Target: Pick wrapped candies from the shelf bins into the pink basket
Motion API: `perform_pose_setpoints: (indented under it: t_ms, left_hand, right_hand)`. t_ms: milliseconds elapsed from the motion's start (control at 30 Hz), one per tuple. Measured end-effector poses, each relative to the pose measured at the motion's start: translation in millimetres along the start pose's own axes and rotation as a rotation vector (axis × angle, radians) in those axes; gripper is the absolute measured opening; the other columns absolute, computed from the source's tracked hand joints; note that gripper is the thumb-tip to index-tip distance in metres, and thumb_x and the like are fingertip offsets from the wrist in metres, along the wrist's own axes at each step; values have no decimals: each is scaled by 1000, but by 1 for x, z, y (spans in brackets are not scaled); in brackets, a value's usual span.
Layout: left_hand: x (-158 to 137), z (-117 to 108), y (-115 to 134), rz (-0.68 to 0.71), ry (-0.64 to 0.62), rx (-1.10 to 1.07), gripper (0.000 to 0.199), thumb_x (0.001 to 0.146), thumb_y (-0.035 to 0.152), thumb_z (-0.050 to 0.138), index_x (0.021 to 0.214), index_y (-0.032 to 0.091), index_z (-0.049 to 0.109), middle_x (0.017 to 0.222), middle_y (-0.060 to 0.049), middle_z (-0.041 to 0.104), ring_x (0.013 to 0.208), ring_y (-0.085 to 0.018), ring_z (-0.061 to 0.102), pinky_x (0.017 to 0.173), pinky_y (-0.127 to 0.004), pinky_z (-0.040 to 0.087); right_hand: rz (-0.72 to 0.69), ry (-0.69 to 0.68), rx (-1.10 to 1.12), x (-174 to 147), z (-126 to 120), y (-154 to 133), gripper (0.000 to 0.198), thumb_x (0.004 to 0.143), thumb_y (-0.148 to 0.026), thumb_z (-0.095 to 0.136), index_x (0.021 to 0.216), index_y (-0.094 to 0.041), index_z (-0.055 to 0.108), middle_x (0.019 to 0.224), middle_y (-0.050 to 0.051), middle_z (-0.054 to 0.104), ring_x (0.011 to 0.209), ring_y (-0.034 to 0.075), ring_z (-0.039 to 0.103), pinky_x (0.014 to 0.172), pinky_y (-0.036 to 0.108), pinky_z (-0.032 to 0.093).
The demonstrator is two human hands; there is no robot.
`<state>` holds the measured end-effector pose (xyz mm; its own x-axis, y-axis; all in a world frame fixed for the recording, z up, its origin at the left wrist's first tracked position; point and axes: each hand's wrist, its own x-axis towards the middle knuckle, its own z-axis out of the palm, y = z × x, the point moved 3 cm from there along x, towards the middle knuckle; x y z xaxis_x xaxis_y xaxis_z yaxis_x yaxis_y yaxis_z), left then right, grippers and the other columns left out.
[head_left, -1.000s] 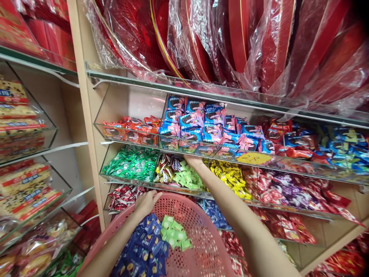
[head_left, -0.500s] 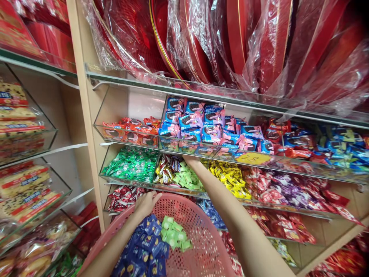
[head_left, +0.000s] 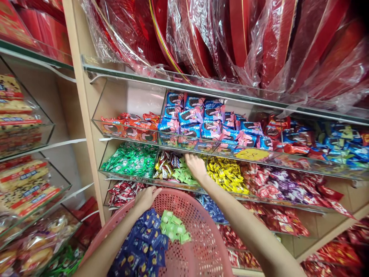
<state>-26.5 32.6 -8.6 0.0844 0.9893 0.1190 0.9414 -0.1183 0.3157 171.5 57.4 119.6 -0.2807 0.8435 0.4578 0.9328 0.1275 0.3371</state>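
My left hand (head_left: 146,200) is closed around the far rim of a pink perforated plastic basket (head_left: 198,215). Inside the basket lie a heap of dark blue wrapped candies (head_left: 144,242) and a smaller pile of light green wrapped candies (head_left: 174,227). My right hand (head_left: 196,167) reaches into a shelf bin, over more light green candies (head_left: 184,176). Its fingers are curled and closed, and whatever they hold is hidden from view. Brown-wrapped candies (head_left: 165,163) share that bin on the left; yellow-wrapped candies (head_left: 227,175) lie just to the right of my hand.
Blue-and-pink cookie packs (head_left: 191,117) fill the shelf above, behind a clear front edge with a yellow price tag (head_left: 252,154). Green-wrapped candies (head_left: 129,159) are in the left bin. Higher up stand red plastic-wrapped items (head_left: 242,34). A wooden upright (head_left: 83,104) divides the shelves.
My right hand has drawn back from deeper in the bin, so its curled fingers now show. My left hand still grips the basket rim. The view has shifted slightly.
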Motion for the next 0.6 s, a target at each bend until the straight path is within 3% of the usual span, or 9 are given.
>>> perform_pose_setpoints:
  t_ms: [100, 167, 233, 333, 400, 500, 600]
  left_hand:
    - [1, 0, 1, -4, -2, -1, 52, 83, 58, 22, 85, 22, 60, 85, -7, 68, 84, -24, 62, 63, -26, 37]
    - [1, 1, 2, -6, -10, 2, 53, 83, 59, 22, 84, 22, 60, 84, -7, 67, 84, -24, 61, 63, -26, 37]
    - [2, 2, 3, -3, -14, 7, 55, 82, 60, 22, 83, 22, 60, 83, -7, 67, 84, -23, 61, 63, -26, 37]
    - [2, 3, 6, 11, -12, 16, 54, 82, 61, 22, 82, 22, 60, 83, -7, 67, 83, -23, 61, 63, -26, 37]
    - [2, 3, 8, 25, -7, 23, 53, 82, 59, 21, 82, 22, 59, 83, -7, 67, 82, -23, 61, 63, -26, 37]
    - [0, 3, 10, 36, -14, 35, 52, 84, 57, 20, 82, 23, 59, 84, -6, 67, 81, -23, 61, 63, -26, 37]
    - [-3, 3, 11, 30, -31, 44, 51, 84, 57, 21, 83, 23, 59, 85, -6, 67, 82, -22, 61, 64, -26, 37]
  right_hand:
    - [48, 149, 175, -31, -12, -1, 21, 87, -13, 31, 92, -17, 52, 86, 10, 59, 78, 17, 55, 58, 22, 39]
    - [140, 239, 526, -51, -21, -2, 19, 88, -23, 35, 88, -18, 54, 76, 5, 59, 69, 15, 54, 56, 22, 37]
    - [252, 246, 1022, -67, -24, -5, 21, 85, -33, 43, 81, -17, 55, 63, 1, 54, 54, 11, 48, 50, 21, 34]
    - [394, 12, 1700, -85, -22, -17, 25, 73, -41, 57, 73, -16, 55, 49, -6, 43, 38, 5, 30, 39, 19, 23]
    - [443, -167, 1954, -94, -20, -26, 27, 67, -41, 63, 73, -16, 54, 46, -9, 39, 35, 3, 21, 36, 18, 14]
    - [439, -285, 2126, -103, -17, -32, 28, 64, -39, 67, 71, -16, 54, 45, -10, 36, 35, 1, 17, 36, 18, 9]
    - [446, -282, 2173, -110, -12, -34, 28, 62, -38, 68, 70, -15, 53, 45, -10, 37, 36, 1, 19, 36, 17, 10]
